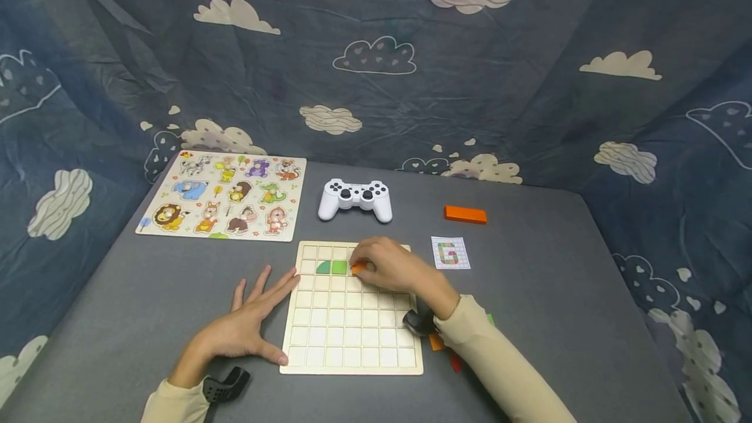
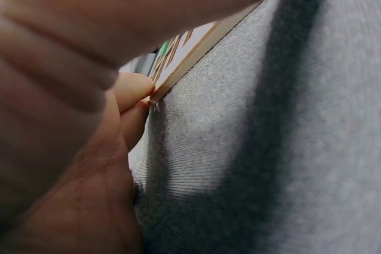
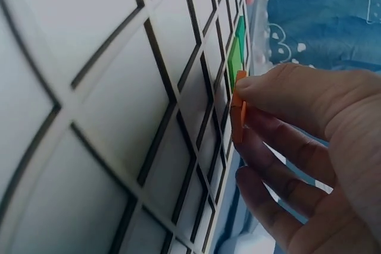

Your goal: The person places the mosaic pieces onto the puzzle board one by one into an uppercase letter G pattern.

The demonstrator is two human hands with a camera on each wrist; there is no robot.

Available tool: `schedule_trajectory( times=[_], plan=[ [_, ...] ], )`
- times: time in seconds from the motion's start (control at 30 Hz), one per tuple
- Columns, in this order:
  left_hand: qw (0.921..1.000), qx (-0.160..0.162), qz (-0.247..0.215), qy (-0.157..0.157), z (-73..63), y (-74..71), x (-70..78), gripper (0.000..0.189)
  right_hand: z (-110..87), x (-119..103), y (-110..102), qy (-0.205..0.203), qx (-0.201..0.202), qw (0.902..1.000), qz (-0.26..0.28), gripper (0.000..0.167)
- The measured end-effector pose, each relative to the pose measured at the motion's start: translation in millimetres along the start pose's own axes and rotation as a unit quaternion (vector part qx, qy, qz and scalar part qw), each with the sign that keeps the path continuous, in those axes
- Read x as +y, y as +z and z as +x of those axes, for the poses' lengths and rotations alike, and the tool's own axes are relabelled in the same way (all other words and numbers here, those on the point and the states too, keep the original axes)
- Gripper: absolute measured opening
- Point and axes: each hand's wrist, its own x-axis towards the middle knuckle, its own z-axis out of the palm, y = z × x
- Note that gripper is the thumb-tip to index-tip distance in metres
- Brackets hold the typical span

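A pale wooden grid board point(image 1: 352, 337) lies on the grey table. In its second row sit a dark green rounded tile point(image 1: 324, 267) and a light green square tile point(image 1: 339, 267). My right hand point(image 1: 390, 266) pinches an orange tile point(image 3: 239, 111) between thumb and fingers, at the cell just right of the green square; in the right wrist view the tile stands tilted against the board. Fingers spread, my left hand point(image 1: 249, 325) touches the board's left edge with its fingertips and thumb. The palm side shows large in the left wrist view.
A small card with a coloured G pattern point(image 1: 450, 253) lies right of the board. Behind are a white game controller point(image 1: 355, 200), an orange block point(image 1: 465, 215) and an animal puzzle board point(image 1: 223, 196). Loose tiles, one orange point(image 1: 436, 342), one red point(image 1: 455, 363), lie partly under the right forearm.
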Motion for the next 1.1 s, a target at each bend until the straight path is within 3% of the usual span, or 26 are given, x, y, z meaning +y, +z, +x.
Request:
schedule_trajectory(
  times=[0.23,0.8,1.1],
  plan=[
    [1.0000,0.000,-0.001,0.000,0.3,1.0,-0.8,0.130,5.2,-2.1,4.7,0.015,-0.016,0.9998,-0.002,0.014],
    [1.0000,0.001,-0.001,0.000,0.1,1.4,0.4,0.131,6.5,-4.5,7.2,0.050,-0.010,0.9986,-0.014,0.013],
    [1.0000,0.003,-0.001,0.002,-0.2,0.1,-0.2,0.131,1.4,-5.5,1.7,0.048,-0.013,0.9985,-0.024,0.022]
  ],
)
